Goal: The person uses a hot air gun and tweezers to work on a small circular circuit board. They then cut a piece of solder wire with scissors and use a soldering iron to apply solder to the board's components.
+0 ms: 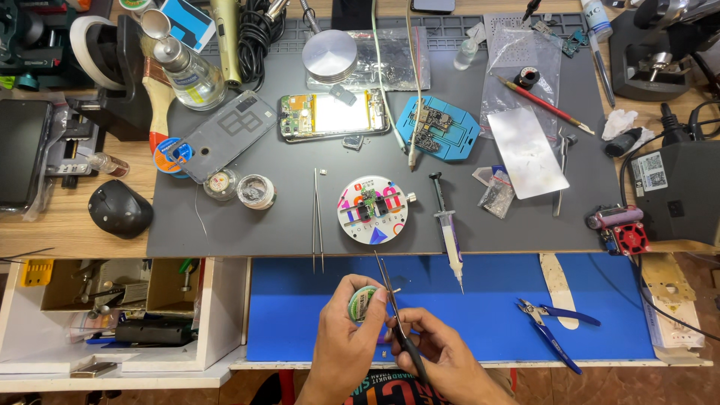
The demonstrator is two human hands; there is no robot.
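The left hand (346, 334) is curled around a small green-rimmed spool (363, 301), thumb and fingers closed on it. The right hand (442, 352) pinches a pair of dark-handled tweezers (395, 307), their tips rising past the spool toward the grey mat (285, 217). Both hover over the blue mat (487, 307) (wrists cut off by the frame edge). What the tips grip is too small to tell. Nearby lie a second pair of tweezers (317, 217), a round holder (373, 210) clamping a small circuit board, a syringe (448, 225) and blue-handled cutters (551, 330). The open drawer (120, 307) at left holds mixed tools.
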